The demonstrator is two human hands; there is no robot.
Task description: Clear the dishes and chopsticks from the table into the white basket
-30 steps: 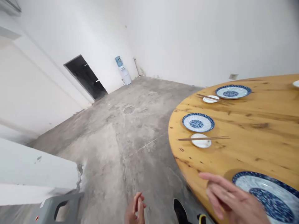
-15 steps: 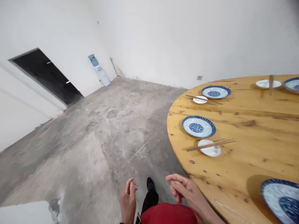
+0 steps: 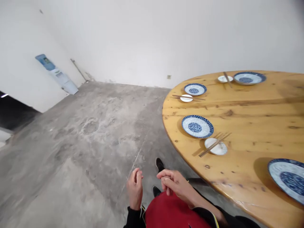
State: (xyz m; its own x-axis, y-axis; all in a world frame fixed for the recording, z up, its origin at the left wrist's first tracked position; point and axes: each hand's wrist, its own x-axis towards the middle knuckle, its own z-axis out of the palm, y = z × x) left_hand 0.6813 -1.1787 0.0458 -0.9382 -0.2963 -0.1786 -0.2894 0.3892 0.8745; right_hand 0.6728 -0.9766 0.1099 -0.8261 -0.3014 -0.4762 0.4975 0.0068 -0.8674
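Since the earlier picture our right hand (image 3: 174, 183) has left the table (image 3: 258, 110) edge and now hangs beside our left hand (image 3: 135, 189), over the floor. Both are loosely curled and hold nothing. The nearest blue plate (image 3: 197, 126) lies well apart, with chopsticks (image 3: 214, 144) beside it.
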